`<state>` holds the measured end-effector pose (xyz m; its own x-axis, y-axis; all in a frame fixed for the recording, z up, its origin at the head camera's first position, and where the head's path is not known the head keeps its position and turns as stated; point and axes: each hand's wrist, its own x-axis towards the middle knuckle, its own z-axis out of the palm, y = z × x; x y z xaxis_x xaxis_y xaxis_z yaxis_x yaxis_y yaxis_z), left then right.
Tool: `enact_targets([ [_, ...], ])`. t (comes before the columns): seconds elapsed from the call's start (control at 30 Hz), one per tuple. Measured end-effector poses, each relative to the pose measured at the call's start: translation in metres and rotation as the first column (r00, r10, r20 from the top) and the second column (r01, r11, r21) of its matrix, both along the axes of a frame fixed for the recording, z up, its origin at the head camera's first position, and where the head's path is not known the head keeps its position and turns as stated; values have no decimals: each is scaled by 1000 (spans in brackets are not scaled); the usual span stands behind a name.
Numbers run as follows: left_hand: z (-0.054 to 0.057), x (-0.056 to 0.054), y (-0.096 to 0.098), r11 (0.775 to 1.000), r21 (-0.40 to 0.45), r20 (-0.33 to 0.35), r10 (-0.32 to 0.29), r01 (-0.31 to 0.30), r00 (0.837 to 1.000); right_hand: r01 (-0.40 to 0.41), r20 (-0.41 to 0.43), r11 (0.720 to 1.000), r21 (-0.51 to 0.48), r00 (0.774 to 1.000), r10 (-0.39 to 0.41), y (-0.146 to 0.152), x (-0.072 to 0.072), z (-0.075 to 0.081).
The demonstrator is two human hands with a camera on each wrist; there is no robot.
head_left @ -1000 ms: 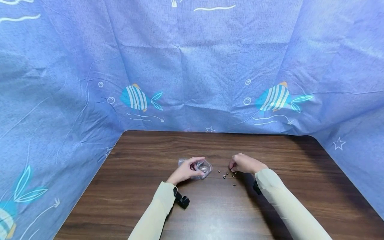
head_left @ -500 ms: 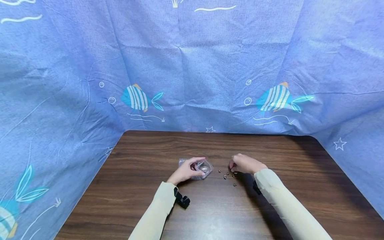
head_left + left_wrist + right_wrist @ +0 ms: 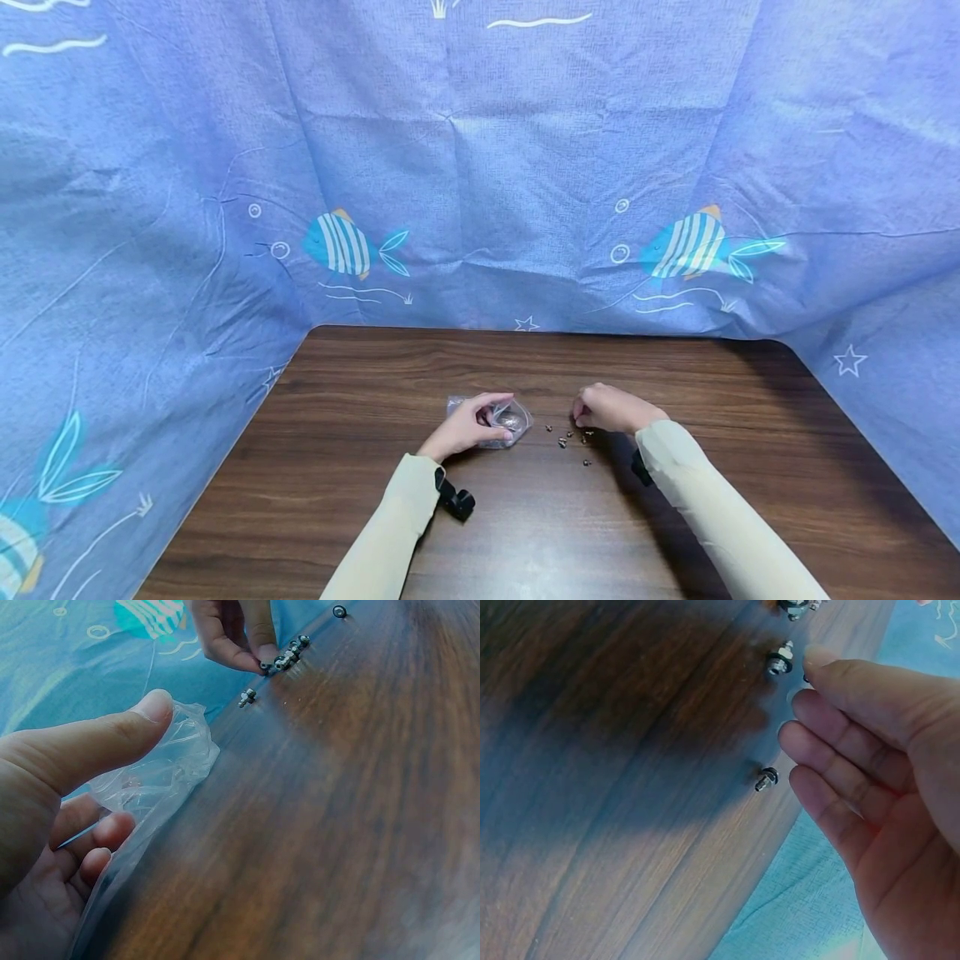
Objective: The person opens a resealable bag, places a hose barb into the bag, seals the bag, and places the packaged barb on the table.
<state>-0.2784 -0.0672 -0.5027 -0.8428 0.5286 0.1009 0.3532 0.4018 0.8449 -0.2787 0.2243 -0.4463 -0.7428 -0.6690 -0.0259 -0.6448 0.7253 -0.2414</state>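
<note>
My left hand (image 3: 467,427) holds a clear plastic bag (image 3: 184,754) at its mouth on the table, thumb and index finger spread apart at the opening. Inside the bag lie small shiny pieces (image 3: 510,422), too small to make out. To the right, my right hand (image 3: 613,408) is down at the tabletop, thumb and index fingertips pinching a small metal fitting (image 3: 265,667), mostly hidden by the fingers. Several more metal fittings with dark rings lie loose beside and below that hand, among them one fitting (image 3: 780,660) near the thumb and another fitting (image 3: 766,779) by the other fingertips.
The brown wood-grain table (image 3: 360,367) spreads around both hands. Behind it and at the sides hangs a blue cloth (image 3: 510,183) with fish prints. A black wrist camera (image 3: 456,502) sticks out beside the left sleeve.
Between one second and half a second ago the whole head view shifts slightly. Both hands, the bag and the loose fittings stay in practically the same places.
</note>
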Motion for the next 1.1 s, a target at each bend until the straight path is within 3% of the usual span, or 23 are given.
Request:
enact_targets([
  [1.1,0,0,0,1000,25,0,-8,8,1000,-51,-99,995,-88,994,42,-31,-6,19],
])
